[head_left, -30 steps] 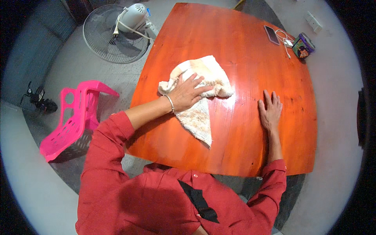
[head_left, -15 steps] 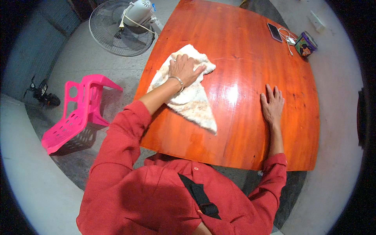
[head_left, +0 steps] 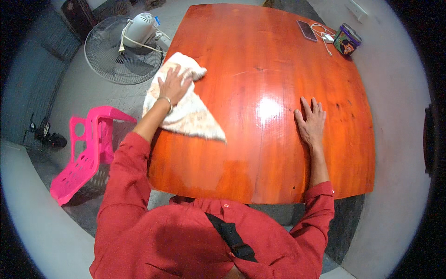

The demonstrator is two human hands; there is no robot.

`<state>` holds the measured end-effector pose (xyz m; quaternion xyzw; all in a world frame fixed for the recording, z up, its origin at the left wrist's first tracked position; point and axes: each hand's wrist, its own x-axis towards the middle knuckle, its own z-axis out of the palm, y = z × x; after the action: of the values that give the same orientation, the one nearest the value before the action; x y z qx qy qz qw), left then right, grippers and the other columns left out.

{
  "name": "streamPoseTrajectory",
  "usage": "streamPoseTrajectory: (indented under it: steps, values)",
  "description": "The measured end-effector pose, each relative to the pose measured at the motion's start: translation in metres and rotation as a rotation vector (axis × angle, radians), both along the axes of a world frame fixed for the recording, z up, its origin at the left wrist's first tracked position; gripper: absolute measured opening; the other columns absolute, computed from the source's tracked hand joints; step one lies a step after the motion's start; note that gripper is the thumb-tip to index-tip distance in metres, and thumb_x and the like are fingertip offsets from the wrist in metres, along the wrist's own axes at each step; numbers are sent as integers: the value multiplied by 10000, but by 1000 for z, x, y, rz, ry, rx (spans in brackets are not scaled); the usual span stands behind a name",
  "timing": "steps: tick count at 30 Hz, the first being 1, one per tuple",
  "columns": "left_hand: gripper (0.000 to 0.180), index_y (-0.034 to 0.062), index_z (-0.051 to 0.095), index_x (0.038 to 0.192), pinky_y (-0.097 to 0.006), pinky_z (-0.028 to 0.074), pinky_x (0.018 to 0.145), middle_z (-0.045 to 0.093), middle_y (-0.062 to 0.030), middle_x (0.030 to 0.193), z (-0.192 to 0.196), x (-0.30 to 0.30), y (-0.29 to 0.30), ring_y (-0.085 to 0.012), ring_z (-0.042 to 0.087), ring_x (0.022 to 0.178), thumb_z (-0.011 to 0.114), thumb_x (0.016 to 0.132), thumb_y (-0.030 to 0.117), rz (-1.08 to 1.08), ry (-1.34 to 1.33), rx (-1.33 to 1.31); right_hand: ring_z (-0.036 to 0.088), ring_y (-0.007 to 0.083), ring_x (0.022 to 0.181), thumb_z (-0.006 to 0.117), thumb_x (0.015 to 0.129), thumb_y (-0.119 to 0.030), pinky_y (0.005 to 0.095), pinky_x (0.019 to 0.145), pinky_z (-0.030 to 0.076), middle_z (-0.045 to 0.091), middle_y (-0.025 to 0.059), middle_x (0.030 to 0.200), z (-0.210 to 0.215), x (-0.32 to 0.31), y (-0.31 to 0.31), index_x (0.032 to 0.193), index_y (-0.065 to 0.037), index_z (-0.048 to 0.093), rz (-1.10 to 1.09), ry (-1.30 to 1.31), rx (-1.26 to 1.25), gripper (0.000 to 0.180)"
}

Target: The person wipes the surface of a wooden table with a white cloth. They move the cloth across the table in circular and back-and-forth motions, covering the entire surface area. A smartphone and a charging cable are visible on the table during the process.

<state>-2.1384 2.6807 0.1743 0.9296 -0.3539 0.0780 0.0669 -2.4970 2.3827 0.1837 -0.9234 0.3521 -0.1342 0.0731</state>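
Observation:
A white cloth with tan stains [head_left: 195, 116] lies spread at the left edge of the glossy orange-brown wooden table [head_left: 251, 162]. My left hand [head_left: 174, 86] presses flat on its upper part, fingers spread, with a bangle at the wrist. One corner of the cloth points toward the table's near side, and its far right end is bunched. On the right half of the tabletop rests my right hand [head_left: 312, 123], palm down with fingers stretched out and nothing under it that I can see.
At the far right of the table are a phone [head_left: 307, 30], a white charger with cable [head_left: 328, 38] and a dark patterned tin [head_left: 347, 41] by the wall. A grey fan [head_left: 123, 51] stands beyond the left edge. A pink plastic chair [head_left: 88, 153] is on the floor at left.
My left hand and the cloth have slid left to the table's left edge. My right hand stays at about the same place on the tabletop. The whole view has shifted slightly.

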Motion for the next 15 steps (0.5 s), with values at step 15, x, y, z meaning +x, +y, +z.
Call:
streamPoseTrajectory:
  steps: [15]
  values:
    - [478,358,453,1372,-677,125,1074,272,-44,1533,16,-127,-77,-347,216,1411,476,909,478,-627,136,47,187,357,1412,480,902,-473,511,1151,80,278,171,1509,-3,-5,-4,1389,-198,459,-13,-46,31,559]
